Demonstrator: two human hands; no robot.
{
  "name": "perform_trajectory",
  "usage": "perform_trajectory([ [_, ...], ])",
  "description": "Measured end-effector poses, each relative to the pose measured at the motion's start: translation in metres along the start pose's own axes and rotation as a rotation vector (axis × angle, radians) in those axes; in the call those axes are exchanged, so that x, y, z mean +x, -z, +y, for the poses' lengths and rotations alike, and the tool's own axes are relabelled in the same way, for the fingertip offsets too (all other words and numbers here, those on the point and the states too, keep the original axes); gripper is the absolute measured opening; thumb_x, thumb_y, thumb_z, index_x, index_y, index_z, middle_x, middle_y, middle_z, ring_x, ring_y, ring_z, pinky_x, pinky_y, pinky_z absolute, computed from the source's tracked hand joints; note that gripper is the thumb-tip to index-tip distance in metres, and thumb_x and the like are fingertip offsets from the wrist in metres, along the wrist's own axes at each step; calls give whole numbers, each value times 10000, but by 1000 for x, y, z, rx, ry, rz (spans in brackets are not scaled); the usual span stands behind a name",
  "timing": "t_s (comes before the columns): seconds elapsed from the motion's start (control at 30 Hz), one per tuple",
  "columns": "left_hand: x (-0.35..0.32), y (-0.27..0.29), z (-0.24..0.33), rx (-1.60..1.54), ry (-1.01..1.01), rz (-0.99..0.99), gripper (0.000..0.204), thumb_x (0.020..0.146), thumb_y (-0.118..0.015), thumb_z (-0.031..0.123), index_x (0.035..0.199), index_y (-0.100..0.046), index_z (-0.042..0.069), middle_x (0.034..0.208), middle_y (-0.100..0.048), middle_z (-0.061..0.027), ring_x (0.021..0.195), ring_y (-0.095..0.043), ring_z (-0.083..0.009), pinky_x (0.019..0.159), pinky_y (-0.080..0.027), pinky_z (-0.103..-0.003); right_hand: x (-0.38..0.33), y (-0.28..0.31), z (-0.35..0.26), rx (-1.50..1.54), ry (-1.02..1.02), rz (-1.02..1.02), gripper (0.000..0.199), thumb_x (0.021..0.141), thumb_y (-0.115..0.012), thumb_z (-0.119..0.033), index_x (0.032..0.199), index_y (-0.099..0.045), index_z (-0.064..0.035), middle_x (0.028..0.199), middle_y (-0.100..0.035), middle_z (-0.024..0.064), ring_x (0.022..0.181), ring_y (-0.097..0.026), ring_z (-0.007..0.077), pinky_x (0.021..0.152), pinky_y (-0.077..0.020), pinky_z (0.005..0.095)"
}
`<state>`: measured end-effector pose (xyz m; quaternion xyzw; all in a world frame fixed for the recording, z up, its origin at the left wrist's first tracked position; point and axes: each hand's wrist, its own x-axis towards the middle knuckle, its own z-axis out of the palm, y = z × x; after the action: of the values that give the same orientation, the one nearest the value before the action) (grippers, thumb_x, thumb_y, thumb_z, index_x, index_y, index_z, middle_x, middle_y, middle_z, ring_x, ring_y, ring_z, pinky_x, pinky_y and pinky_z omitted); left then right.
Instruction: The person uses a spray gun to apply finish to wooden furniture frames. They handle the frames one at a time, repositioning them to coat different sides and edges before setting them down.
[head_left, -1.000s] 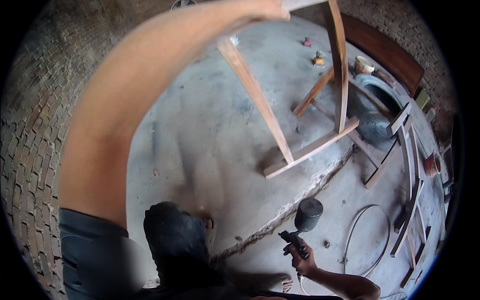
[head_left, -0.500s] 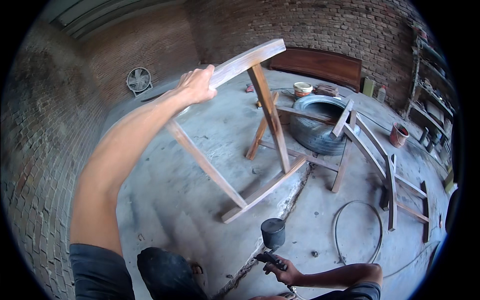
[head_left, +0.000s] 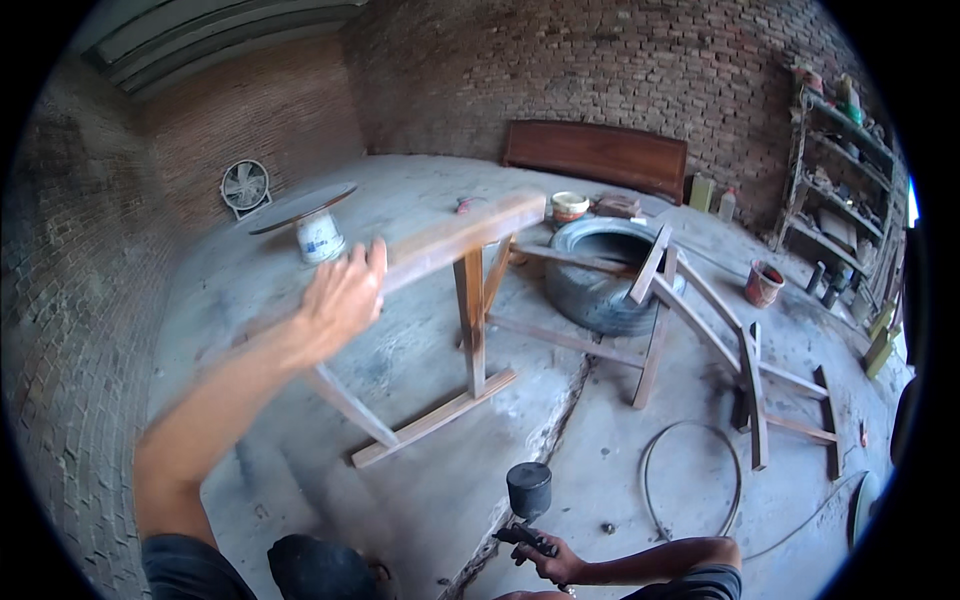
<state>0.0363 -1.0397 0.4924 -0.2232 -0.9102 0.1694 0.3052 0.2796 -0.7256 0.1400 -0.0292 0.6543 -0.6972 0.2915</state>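
Observation:
My left hand rests on the top rail of a wooden frame, which stands upright on the concrete floor with a long foot board at its base. Its fingers lie over the rail's near end. Low in the picture, my right hand is closed on the handle of a spray gun with a dark cup on top, held just above the floor. A hose loops across the floor to the right of the gun.
A car tyre lies behind the frame with more wooden frames leaning by it. A fan, a round board on a bucket, a red bucket, a dark headboard and shelves line the brick walls.
My view has swung up from the floor to the room. The wooden frame has come from a steep tilt to standing upright, my left hand staying on its top rail.

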Motion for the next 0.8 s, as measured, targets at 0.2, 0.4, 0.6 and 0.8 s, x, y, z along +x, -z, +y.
perform_trajectory([
  [0.2,-19,3,20,20,6,-51,781,758,-858,147,1390,-471,-100,1077,-640,-214,954,-708,-350,766,-586,-443,26,19,2,-9,129,108,400,1048,-639,-267,1401,-581,-87,1020,-747,26,831,-614,76,733,-478,243],
  [0.4,-18,-1,17,30,-30,-58,761,765,-834,159,1400,-484,-70,1091,-636,-217,938,-699,-368,784,-579,-467,80,48,-4,5,318,244,312,1045,-641,-212,1325,-617,-76,905,-712,7,765,-647,84,672,-518,263],
  [0.6,-11,-19,-44,-230,-162,21,722,739,-756,65,1407,-499,-27,1173,-668,-252,1030,-679,-418,883,-552,-453,101,81,-54,-122,286,374,315,1029,-637,-147,1320,-590,-34,810,-643,2,718,-589,77,639,-501,268],
  [0.8,-15,-25,-73,-341,-36,-165,597,883,-743,108,1434,-514,87,1178,-679,-151,1169,-644,-299,995,-514,-425,161,97,-63,-218,425,436,405,1034,-621,-145,1408,-539,-13,929,-688,32,863,-614,100,769,-510,275],
])
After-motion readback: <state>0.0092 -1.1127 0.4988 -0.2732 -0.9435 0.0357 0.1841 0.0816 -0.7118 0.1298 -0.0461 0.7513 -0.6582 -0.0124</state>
